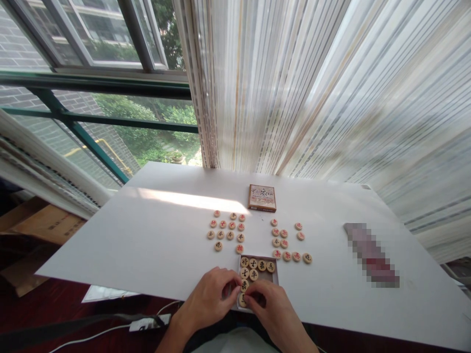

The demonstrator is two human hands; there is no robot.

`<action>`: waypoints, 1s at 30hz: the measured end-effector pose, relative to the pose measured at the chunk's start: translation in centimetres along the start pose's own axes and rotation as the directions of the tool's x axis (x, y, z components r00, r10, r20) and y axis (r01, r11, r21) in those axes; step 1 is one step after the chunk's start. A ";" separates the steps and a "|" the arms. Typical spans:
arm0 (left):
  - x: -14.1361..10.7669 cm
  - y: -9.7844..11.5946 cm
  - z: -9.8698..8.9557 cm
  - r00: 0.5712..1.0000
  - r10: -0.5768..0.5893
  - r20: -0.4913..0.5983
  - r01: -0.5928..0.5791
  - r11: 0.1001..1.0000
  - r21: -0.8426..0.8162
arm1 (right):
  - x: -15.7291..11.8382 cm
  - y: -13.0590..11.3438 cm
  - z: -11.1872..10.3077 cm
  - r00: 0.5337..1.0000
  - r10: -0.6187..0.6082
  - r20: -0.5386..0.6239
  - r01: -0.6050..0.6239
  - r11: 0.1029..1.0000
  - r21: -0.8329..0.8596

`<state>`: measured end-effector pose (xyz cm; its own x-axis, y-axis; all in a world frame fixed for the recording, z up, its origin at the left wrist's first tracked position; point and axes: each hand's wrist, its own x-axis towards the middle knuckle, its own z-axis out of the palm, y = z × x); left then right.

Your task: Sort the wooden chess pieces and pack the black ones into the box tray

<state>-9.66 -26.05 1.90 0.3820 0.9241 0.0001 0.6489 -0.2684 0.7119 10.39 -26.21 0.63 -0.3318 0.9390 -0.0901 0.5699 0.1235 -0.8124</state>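
1. Nearest first: two bare hands meet over the near left corner of an open tray (266, 278) at the table's close edge. Left hand (206, 299) curls in from the left, thumb and forefinger almost closed beside the third disc (245, 286) down the left column. Can't tell if anything is pinched.
2. Right hand (274, 301): fingertips bunched at the right side of the lowest disc (242, 299), seemingly touching it. Firm hold or light nudge? Hidden; can't tell. That disc lies flat in the tray's corner, between the two sets of fingertips.
3. Step in hand, by my reading: squaring up the left column. Next move calls for small sideways pressure, discs kept flat against the wall, then a free hand for the loose ones.
4. Tray contents: black-marked discs, top row of four, two in the second row, bare floor to their right.
5. Beyond the tray, on the white table (165, 260): left cluster (232, 225) and right cluster (284, 243), red and black marks mixed.
6. Farther: patterned box (262, 198), lying flat; curtain (257, 88) behind.
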 end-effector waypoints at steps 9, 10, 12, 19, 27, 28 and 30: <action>0.0 0.1 -0.1 1.000 -0.005 0.012 0.005 1.000 0.012 | -0.2 0.1 -0.7 1.000 0.000 -0.005 0.001 0.999 0.035; 0.0 0.1 -0.1 1.000 -0.005 0.014 0.004 1.000 0.013 | -0.2 0.2 -0.6 1.000 0.000 -0.007 0.000 0.999 0.047; 0.1 0.2 -0.2 1.000 -0.006 0.015 0.006 1.000 0.013 | -0.1 0.3 -0.4 1.000 -0.001 -0.007 0.002 0.997 0.079; 0.0 0.4 -0.3 1.000 -0.023 0.011 0.022 1.000 0.011 | 0.0 0.4 0.3 1.000 -0.009 -0.023 0.012 0.994 0.112; 0.3 0.6 -0.4 0.998 -0.065 -0.003 0.065 0.997 -0.048 | -0.4 1.2 -2.7 0.980 -0.059 -0.192 0.049 0.997 -0.052; 0.4 0.7 -0.3 0.998 -0.061 -0.016 0.060 0.997 -0.039 | -0.4 1.6 -3.0 0.971 -0.069 -0.230 0.049 0.995 -0.092; 0.8 1.0 -0.1 0.998 -0.040 -0.050 0.040 0.999 0.003 | -0.2 2.5 -3.4 0.949 -0.098 -0.300 0.048 0.984 -0.169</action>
<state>-8.76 -25.61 2.67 0.3225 0.9465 0.0064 0.6655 -0.2315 0.7096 14.42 -25.00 0.61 -0.1454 0.9752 0.1668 0.6719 0.2211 -0.7069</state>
